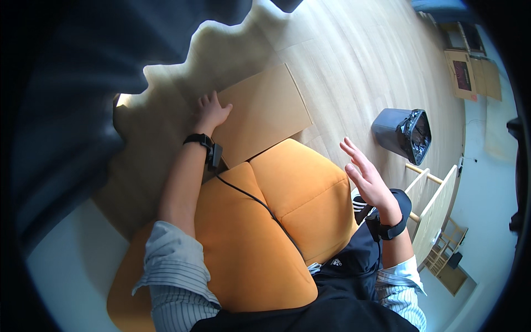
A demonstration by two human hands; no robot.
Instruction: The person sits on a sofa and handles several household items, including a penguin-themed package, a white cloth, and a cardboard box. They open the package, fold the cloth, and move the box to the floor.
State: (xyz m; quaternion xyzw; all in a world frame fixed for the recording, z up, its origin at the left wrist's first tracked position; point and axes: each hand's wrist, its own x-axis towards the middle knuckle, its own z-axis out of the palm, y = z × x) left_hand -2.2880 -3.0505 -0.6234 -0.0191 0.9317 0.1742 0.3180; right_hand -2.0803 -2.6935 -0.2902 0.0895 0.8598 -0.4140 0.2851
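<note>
A flat-topped cardboard box or panel [261,112] lies on the floor beyond an orange upholstered seat [257,232]. At its left edge is my left hand [212,110], fingers spread; whether it touches the cardboard is hard to tell. My right hand [367,180] hovers raised by the seat's right corner, holding nothing, its thumb apart from the fingers. Both wrists wear black straps with small devices. A black cable [265,203] runs from the left wrist device across the seat.
A grey trash bin [392,128] lined with a black bag stands on the wood-look floor [332,70]. Dark curtains [83,103] hang at left. Right of my knee is a light wooden table [435,211]. A printed carton [460,74] rests by the far wall.
</note>
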